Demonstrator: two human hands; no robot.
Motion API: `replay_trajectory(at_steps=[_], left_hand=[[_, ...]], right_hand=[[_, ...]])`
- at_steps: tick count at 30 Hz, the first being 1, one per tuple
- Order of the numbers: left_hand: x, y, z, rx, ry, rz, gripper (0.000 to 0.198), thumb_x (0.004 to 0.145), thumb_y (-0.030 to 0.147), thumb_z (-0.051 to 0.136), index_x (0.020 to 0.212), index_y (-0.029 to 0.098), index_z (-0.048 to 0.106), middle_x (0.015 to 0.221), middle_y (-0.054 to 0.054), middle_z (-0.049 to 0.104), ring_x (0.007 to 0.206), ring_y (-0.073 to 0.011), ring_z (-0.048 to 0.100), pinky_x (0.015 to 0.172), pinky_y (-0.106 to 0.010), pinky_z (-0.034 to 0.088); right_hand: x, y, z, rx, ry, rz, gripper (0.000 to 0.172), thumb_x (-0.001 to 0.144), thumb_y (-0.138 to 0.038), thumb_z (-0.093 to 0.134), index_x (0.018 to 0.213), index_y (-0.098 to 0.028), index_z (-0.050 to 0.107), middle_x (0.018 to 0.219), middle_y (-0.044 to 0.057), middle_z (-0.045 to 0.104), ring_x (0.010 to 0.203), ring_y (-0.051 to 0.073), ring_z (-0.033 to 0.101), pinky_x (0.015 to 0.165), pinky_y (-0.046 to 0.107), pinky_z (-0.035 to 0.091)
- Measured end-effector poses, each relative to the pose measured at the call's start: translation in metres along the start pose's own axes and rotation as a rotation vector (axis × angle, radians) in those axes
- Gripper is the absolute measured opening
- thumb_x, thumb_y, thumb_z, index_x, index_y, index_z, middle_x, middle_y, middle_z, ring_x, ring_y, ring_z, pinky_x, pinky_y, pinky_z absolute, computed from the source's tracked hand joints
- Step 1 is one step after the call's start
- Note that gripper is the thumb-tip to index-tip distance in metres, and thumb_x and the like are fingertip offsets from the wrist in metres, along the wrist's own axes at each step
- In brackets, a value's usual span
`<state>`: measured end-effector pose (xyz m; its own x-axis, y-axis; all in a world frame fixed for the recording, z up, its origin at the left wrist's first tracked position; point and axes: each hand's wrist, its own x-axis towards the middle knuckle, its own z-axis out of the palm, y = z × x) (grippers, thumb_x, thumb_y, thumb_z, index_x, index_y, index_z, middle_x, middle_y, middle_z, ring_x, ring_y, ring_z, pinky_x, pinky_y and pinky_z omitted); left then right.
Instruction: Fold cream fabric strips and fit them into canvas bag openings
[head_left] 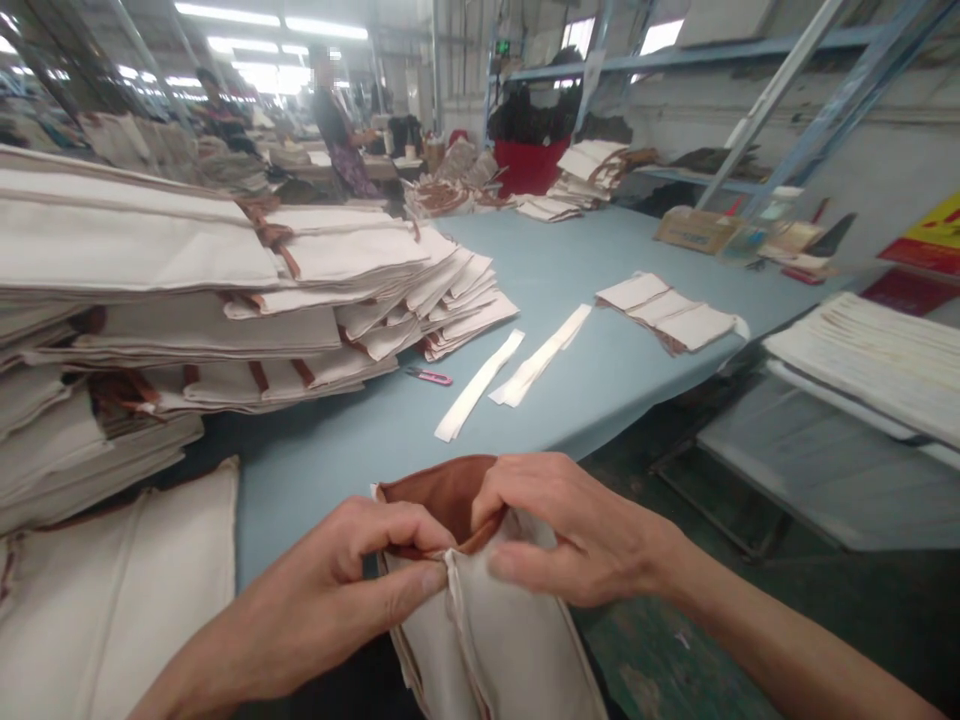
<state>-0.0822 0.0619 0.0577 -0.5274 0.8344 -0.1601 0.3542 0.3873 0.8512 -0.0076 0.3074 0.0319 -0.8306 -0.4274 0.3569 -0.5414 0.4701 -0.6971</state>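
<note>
A cream canvas bag with a brown lining [510,650] is held in front of the body, just off the near edge of the pale blue counter [600,300] and not resting on it. The side seam at the bag mouth is pinched between thumb and forefinger of the left hand [330,590]. The fingers of the right hand [577,540] are curled over the brown rim and pressed together on it, with the thumb against the cream outer face. This two-sided grip appears to hold the mouth open and the seam taut. Tall stacks of similar cream bags [187,300] are piled on the counter to the left, probably for easy reach. A pink utility knife [429,376] lies beside two long white fabric strips [480,385].
</note>
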Motion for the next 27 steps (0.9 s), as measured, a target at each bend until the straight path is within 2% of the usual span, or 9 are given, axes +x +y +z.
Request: replay_trajectory(at_steps=[2, 4, 8, 13, 16, 21, 27], left_hand=[[0.002, 0.002, 0.0, 0.002, 0.014, -0.023, 0.023, 0.097, 0.031, 0.062, 0.081, 0.021, 0.075, 0.075, 0.004, 0.067, 0.073, -0.0134, 0.056, 0.068, -0.022, 0.041], [0.002, 0.005, 0.001, -0.014, 0.009, -0.039, 0.026, 0.097, 0.034, 0.061, 0.078, 0.019, 0.073, 0.073, 0.003, 0.064, 0.07, -0.0137, 0.053, 0.064, -0.023, 0.039], [-0.002, 0.009, 0.004, -0.027, 0.021, -0.043, 0.03, 0.097, 0.036, 0.058, 0.075, 0.018, 0.069, 0.07, 0.002, 0.056, 0.067, -0.0135, 0.046, 0.059, -0.024, 0.034], [-0.007, 0.006, 0.008, -0.066, 0.005, -0.089, 0.031, 0.096, 0.037, 0.057, 0.075, 0.018, 0.067, 0.068, 0.004, 0.05, 0.064, -0.0123, 0.041, 0.057, -0.024, 0.031], [-0.006, 0.004, 0.012, -0.065, 0.033, -0.123, 0.033, 0.095, 0.039, 0.056, 0.075, 0.017, 0.068, 0.067, 0.003, 0.052, 0.064, -0.0127, 0.042, 0.056, -0.024, 0.031], [-0.004, 0.004, 0.015, -0.054, 0.111, -0.165, 0.034, 0.091, 0.042, 0.055, 0.073, 0.016, 0.066, 0.066, 0.001, 0.055, 0.062, -0.0131, 0.045, 0.056, -0.024, 0.035], [-0.006, -0.008, 0.018, -0.096, 0.183, -0.198, 0.025, 0.084, 0.034, 0.062, 0.068, 0.015, 0.068, 0.063, 0.003, 0.054, 0.06, -0.0116, 0.043, 0.055, -0.022, 0.034]], right_hand=[[0.005, -0.008, 0.008, -0.009, 0.08, -0.023, 0.032, 0.094, -0.049, 0.073, 0.093, -0.018, 0.067, 0.086, 0.003, 0.072, 0.078, 0.018, 0.063, 0.077, 0.031, 0.047], [0.008, -0.011, 0.017, -0.03, 0.162, -0.038, 0.036, 0.09, -0.053, 0.076, 0.088, -0.019, 0.064, 0.079, 0.001, 0.068, 0.071, 0.017, 0.06, 0.073, 0.031, 0.045], [0.011, -0.01, 0.027, -0.015, 0.207, -0.082, 0.021, 0.09, -0.035, 0.071, 0.082, -0.02, 0.059, 0.073, -0.002, 0.065, 0.067, 0.015, 0.057, 0.069, 0.028, 0.044], [0.011, -0.01, 0.028, -0.017, 0.188, -0.09, 0.01, 0.091, -0.025, 0.065, 0.083, -0.02, 0.061, 0.074, 0.0, 0.068, 0.068, 0.015, 0.061, 0.068, 0.028, 0.046], [0.012, -0.012, 0.029, -0.081, 0.219, -0.123, 0.004, 0.087, -0.018, 0.062, 0.084, -0.019, 0.063, 0.075, 0.002, 0.071, 0.069, 0.017, 0.064, 0.069, 0.029, 0.048], [0.014, -0.015, 0.037, -0.227, 0.297, -0.157, 0.009, 0.084, -0.014, 0.057, 0.085, -0.019, 0.064, 0.078, 0.004, 0.075, 0.071, 0.019, 0.066, 0.071, 0.031, 0.051], [0.016, -0.011, 0.049, -0.254, 0.294, -0.101, 0.011, 0.084, -0.013, 0.058, 0.079, -0.019, 0.065, 0.072, 0.003, 0.073, 0.066, 0.019, 0.066, 0.069, 0.032, 0.05]])
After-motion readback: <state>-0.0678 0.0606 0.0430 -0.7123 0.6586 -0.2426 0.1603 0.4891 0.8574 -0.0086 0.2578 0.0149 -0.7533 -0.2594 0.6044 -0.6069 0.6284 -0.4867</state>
